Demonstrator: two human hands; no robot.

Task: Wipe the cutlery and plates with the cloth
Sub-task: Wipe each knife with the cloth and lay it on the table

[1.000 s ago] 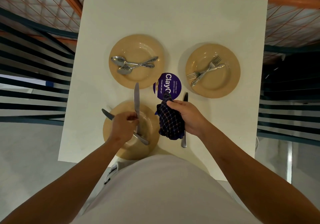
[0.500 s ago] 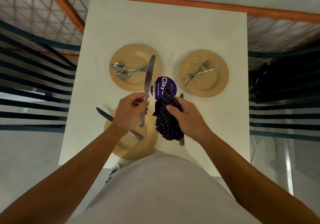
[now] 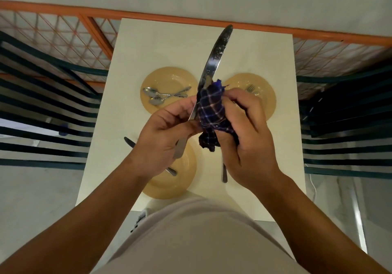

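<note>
I have the table knife (image 3: 214, 61) up in front of me, my left hand (image 3: 163, 133) curled round its handle and my right hand (image 3: 244, 138) gripping the dark checked cloth (image 3: 211, 112) bunched against the lower blade. The blade points up and away, over the white table (image 3: 148, 47), and its upper half looks spotted or smeared, so I judge the wipe has barely begun.

To do this stroke well, I want the cloth folded over both faces of the blade, my thumb and fingers pinching through it from the flat sides, never across the edge. I draw the cloth from the handle end toward the tip in one steady pull, holding the handle firm so the knife does not twist. A second pass with a fresh fold should take the marks near the tip.

Below my hands sits the near plate (image 3: 180, 184) with another knife (image 3: 131, 143) lying across it, and a third knife (image 3: 224, 174) lies on the table just beside that plate. Farther off, the left plate (image 3: 167, 78) holds two spoons (image 3: 157, 95) and the right plate (image 3: 265, 95) holds forks (image 3: 251, 88), partly hidden behind my right hand. All of those are, I judge, yet to be wiped.
</note>
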